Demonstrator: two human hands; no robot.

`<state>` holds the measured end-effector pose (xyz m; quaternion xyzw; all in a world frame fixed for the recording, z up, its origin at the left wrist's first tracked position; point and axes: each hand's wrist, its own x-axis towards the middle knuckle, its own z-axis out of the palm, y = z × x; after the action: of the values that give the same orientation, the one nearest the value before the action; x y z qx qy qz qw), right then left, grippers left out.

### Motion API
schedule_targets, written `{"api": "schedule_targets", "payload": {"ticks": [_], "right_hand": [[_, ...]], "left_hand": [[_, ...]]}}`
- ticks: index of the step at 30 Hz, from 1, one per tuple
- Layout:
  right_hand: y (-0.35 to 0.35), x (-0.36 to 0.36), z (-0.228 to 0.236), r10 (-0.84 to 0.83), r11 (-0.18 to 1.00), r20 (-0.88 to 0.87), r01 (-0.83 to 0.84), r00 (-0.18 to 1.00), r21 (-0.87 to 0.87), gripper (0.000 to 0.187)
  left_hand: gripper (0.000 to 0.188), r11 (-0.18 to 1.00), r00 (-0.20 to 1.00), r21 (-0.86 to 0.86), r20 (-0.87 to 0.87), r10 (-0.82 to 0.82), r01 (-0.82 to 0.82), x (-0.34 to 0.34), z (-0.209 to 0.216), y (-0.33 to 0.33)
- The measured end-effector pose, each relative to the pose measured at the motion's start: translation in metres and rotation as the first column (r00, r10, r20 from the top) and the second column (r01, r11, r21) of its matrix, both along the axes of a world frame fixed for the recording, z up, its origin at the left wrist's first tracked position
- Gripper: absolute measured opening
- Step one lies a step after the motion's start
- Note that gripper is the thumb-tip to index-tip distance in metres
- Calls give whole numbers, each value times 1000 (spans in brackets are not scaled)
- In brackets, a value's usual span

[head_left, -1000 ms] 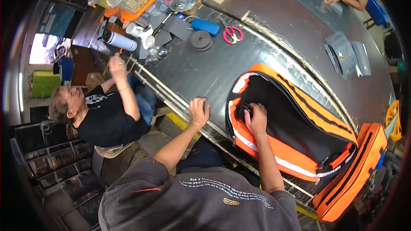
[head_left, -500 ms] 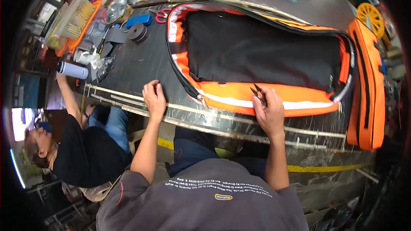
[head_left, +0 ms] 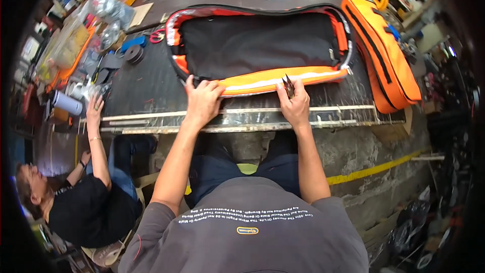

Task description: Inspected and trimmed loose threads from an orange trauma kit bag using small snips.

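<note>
A: Talk me through the hands, I'm watching from far off.
B: On my feed both forearms reach forward, angled in toward each other. The right hand point(head_left: 295, 103) is curled closed around a pair of dark snips point(head_left: 289, 89), blades pointing away from the body, thumb right by the near edge of the open orange bag point(head_left: 252, 78).
A: And the left?
B: I see the left hand point(head_left: 204, 102) back up, knuckles bent, fingers over the bag's near rim toward its left end. Whether it's pinching the fabric, I can't tell.
A: So the bag is where?
B: Just beyond both hands, lying open on the dark table point(head_left: 151, 88), black lining showing, white stripe along the side nearest the grip. I've a second orange bag point(head_left: 397, 78) to the right of the snips, zip line down its face, standing apart from that hand.
A: Other containers?
B: Well left of the left hand, a clear tub point(head_left: 76, 59) with an orange rim, something yellowish inside, too blurred for me to name. Nearer that hand, a lavender bottle point(head_left: 68, 102), with a co-worker's hand point(head_left: 94, 108) just beside it.
</note>
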<state>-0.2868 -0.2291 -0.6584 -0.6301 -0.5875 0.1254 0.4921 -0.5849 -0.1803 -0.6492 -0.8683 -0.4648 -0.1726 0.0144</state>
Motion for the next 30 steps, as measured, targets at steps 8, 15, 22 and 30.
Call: {"api": "schedule_targets", "payload": {"ticks": [8,15,22,30], "right_hand": [[-80,119,60,-296,947,-89,304,951,104,40],[7,157,34,-454,889,206,456,867,38,59],[28,168,-9,-377,925,-97,379,921,7,34],[-2,143,14,-403,913,98,407,910,-26,24]], "left_hand": [[26,999,999,-46,-45,-23,21,-77,42,-55],[19,926,957,-356,289,-18,124,-61,69,-8],[37,981,990,-184,134,-30,55,87,6,77],[15,1000,802,19,597,-2,-12,57,13,73]]}}
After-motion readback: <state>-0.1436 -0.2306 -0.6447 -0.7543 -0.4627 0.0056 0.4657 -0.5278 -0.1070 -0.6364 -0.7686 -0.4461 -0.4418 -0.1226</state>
